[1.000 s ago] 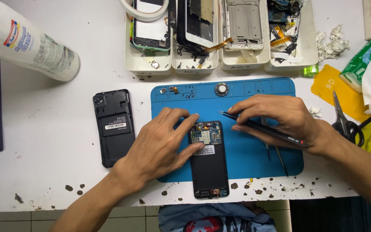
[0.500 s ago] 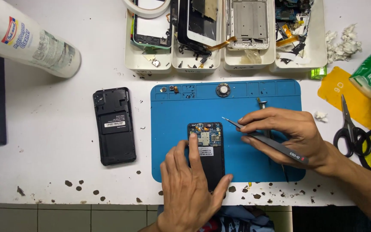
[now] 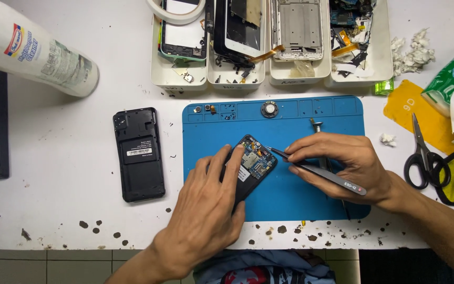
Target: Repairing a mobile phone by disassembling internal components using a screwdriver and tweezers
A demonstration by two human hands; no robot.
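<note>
A big white desk carries a flat blue rubber work mat. On the mat lies an open black phone with its little circuit board showing, tilted to one side. The left hand lies flat on the phone with its fingers spread, its grip open. The right hand has its grip pinched shut on thin dark metal tweezers. The tweezer tip is right at the phone's top edge.

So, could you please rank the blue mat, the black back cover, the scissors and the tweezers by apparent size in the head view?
1. Blue mat
2. Back cover
3. Scissors and tweezers: similar length, the tweezers partly hidden in the right hand, so unranked.
</note>
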